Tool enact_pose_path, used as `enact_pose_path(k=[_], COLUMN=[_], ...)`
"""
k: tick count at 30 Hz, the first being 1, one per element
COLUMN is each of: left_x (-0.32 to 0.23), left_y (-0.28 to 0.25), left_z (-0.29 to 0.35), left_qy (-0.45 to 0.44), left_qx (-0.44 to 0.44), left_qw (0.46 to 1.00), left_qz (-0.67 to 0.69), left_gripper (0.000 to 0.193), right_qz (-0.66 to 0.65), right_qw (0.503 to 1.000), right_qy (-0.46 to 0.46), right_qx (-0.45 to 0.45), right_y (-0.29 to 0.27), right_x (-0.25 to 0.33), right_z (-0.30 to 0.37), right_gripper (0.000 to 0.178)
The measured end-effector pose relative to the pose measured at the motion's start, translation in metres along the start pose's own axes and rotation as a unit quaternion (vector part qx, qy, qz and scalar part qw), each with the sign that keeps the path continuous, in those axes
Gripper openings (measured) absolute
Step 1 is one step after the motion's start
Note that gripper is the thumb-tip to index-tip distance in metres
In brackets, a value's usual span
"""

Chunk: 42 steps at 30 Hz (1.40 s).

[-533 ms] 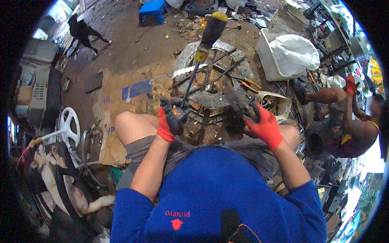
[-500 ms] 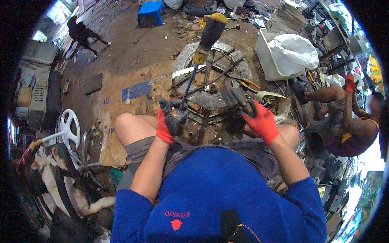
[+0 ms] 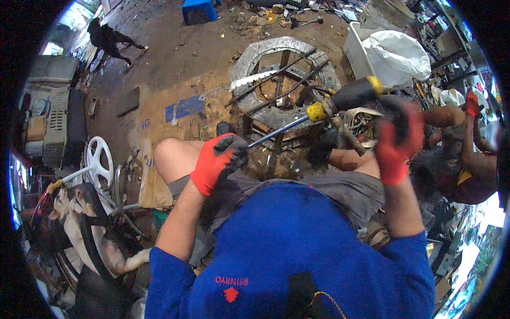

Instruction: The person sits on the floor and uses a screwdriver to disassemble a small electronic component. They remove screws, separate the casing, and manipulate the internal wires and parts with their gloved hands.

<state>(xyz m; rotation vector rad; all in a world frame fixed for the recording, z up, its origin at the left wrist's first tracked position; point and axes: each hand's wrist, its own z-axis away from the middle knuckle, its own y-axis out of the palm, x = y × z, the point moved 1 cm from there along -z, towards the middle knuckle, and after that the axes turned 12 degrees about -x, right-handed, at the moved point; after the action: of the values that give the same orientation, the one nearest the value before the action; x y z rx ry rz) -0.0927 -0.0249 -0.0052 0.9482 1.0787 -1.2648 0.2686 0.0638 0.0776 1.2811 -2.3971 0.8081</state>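
Observation:
A large screwdriver with a black and yellow handle slants up to the right across my lap. My left hand, in a red and black glove, is closed around the far end of its steel shaft; the tip and anything else in that palm are hidden. My right hand, gloved alike, is raised near the handle's butt end. Motion smears its fingers, so whether it touches the handle is unclear. Beyond my knees is a grey ring-shaped frame with rusty bars across it. A brownish tool handle leans below the screwdriver.
A white bin with a white sack stands at the far right, beside scrap. Flattened cardboard covers ground on the left, near a white spoked wheel. A dog and a blue stool are farther off. Another person sits at right.
The screwdriver has swung from near upright to slanting right, its handle lower. My left hand has shifted slightly left, and my right hand has moved right and up, away from the dark tool it held.

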Motion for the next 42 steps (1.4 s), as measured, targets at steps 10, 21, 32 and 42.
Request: enact_pose_path(k=[10,21,32,42], left_x=[-0.057,-0.028,-0.023,-0.055], left_y=[0.023,0.004,0.006,-0.005], left_z=[0.006,0.013,0.009,0.021], left_qy=[0.064,0.104,0.065,0.161], left_qx=[0.151,-0.021,0.037,0.15], left_qw=[0.966,0.965,0.976,0.939], left_qz=[-0.199,-0.242,-0.202,-0.265], left_gripper=[0.014,0.018,0.03,0.07], right_qz=[0.21,0.281,0.168,0.117], right_qw=[0.765,0.785,0.795,0.817], right_qy=[-0.321,-0.246,-0.226,-0.108], right_qx=[0.517,0.494,0.537,0.553], right_y=[-0.009,-0.016,-0.013,-0.027], right_x=[0.071,0.111,0.068,0.063], right_z=[-0.072,-0.004,-0.02,-0.01], right_gripper=[0.036,0.042,0.046,0.043])
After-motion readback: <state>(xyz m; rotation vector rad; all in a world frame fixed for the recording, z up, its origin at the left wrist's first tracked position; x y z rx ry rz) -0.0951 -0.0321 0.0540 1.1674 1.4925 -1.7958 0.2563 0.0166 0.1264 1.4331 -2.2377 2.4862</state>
